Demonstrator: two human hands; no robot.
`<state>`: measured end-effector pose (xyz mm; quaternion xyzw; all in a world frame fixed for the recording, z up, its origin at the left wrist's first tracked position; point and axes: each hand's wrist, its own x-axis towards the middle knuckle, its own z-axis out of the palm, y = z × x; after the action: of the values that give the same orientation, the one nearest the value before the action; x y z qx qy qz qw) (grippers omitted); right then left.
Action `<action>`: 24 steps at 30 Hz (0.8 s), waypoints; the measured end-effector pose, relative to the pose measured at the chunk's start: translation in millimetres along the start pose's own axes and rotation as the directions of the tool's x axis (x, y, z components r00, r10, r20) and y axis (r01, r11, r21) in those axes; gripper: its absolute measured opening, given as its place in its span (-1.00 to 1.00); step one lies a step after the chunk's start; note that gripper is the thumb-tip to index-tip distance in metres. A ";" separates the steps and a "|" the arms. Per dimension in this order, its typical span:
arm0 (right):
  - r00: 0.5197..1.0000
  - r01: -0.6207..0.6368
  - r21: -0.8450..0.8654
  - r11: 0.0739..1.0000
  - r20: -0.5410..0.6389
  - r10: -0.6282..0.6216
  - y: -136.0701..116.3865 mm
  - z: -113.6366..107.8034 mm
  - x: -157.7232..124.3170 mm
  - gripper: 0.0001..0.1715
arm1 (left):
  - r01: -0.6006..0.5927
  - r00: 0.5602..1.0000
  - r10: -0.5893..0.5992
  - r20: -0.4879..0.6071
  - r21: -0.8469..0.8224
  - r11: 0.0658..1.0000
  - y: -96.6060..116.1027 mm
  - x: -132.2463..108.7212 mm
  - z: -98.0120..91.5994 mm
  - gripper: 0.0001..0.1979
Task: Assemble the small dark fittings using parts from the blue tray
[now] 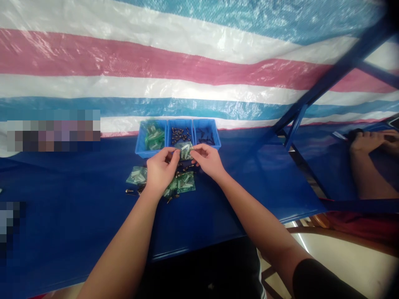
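Note:
Between my two hands a small clear-green plastic bag (186, 151) with pale, rod-like pieces is held up in front of the blue bins. My left hand (162, 168) pinches its left edge between thumb and fingers. At its right edge, my right hand (207, 158) has thumb and fingers closed on it. Below the hands, more such bags lie on the blue table, one at the left (137, 175) and one at the right (186, 182). Loose brass-and-dark screws (130, 191) are scattered around them, partly hidden by my left hand.
Three joined blue bins stand behind: green bags in the left bin (139, 139), screws in the middle bin (181, 121), dark pieces in the right bin (217, 135). A blue metal frame (299, 110) rises at right. Another person's hands (368, 141) are beyond it. Striped sheeting hangs behind.

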<state>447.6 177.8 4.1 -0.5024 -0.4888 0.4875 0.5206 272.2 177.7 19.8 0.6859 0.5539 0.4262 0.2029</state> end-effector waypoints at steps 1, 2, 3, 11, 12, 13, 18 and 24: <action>1.000 -0.004 -0.004 1.000 -0.004 0.004 -0.8 -0.2 -0.1 -0.64 | -0.002 1.000 0.002 -0.003 0.001 1.000 -0.3 0.0 0.2 -0.72; 1.000 -0.005 -0.009 1.000 -0.006 0.005 -1.6 -0.4 -0.1 -0.62 | -0.002 1.000 0.002 -0.005 0.001 1.000 -0.5 0.0 0.4 -0.73; 1.000 -0.003 -0.012 1.000 -0.008 0.002 -2.2 -0.6 -0.1 -0.60 | -0.001 1.000 0.001 -0.008 0.001 1.000 -0.6 -0.1 0.5 -0.73; 0.999 0.018 0.038 0.999 -0.052 -0.016 -2.4 -0.1 1.1 -0.59 | -0.028 1.000 0.029 0.009 -0.049 0.998 -1.3 -1.0 1.6 -0.74; 0.999 0.015 0.043 0.999 -0.051 -0.012 -2.3 -0.1 1.3 -0.59 | -0.029 0.999 0.029 0.015 -0.054 0.998 -1.5 -1.0 1.7 -0.74; 0.999 0.012 0.045 0.999 -0.049 -0.010 -2.2 -0.1 1.5 -0.60 | -0.028 0.999 0.029 0.018 -0.054 0.998 -1.9 -1.0 1.8 -0.74; 0.999 0.013 0.029 0.999 -0.042 -0.012 -2.9 -0.8 1.0 -0.60 | -0.009 1.000 0.009 -0.001 -0.023 1.000 -4.3 -0.5 2.2 -0.76; 0.997 0.061 0.031 0.998 -0.054 -0.059 -4.8 -0.9 -0.6 -0.61 | 0.089 0.996 -0.086 0.023 -0.146 0.985 -4.5 0.5 3.1 -0.77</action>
<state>448.5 177.1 8.8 -0.4917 -0.4819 0.4660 0.5558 272.1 180.1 14.9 0.6476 0.5487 0.4509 0.2762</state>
